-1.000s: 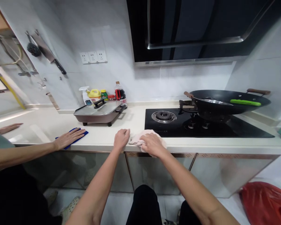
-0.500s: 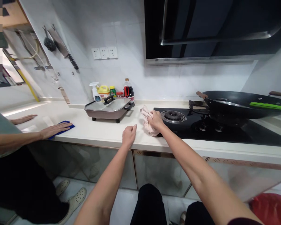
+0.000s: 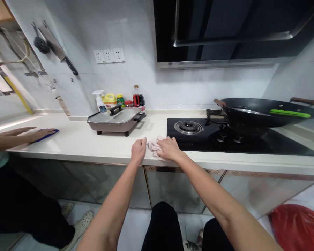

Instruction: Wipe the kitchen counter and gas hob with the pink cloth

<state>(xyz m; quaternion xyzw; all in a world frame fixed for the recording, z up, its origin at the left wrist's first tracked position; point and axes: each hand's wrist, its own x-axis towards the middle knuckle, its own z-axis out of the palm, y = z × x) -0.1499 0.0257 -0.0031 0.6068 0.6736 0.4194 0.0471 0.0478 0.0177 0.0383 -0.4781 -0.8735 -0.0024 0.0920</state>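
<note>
My right hand (image 3: 169,147) presses a crumpled pale pink cloth (image 3: 154,146) onto the white countertop (image 3: 115,148), beside the left front corner of the black gas stove (image 3: 196,142). Its fingers are bent over the cloth. Just left of the cloth, my left hand (image 3: 138,150) rests closed near the counter's front edge, and nothing shows in it. An electric pan with a glass lid (image 3: 113,122) stands on the counter, behind and left of my left hand.
A large black wok (image 3: 264,116) with a green-handled utensil (image 3: 290,113) sits on the right burner. Bottles (image 3: 110,101) stand behind the pan. At left, a co-worker's hand (image 3: 40,135) lies on a blue cloth (image 3: 48,135). The range hood (image 3: 219,35) hangs above.
My right hand has drawn the pink cloth left and toward me, from the stove's edge to near my left hand. The co-worker's hand and blue cloth have moved left.
</note>
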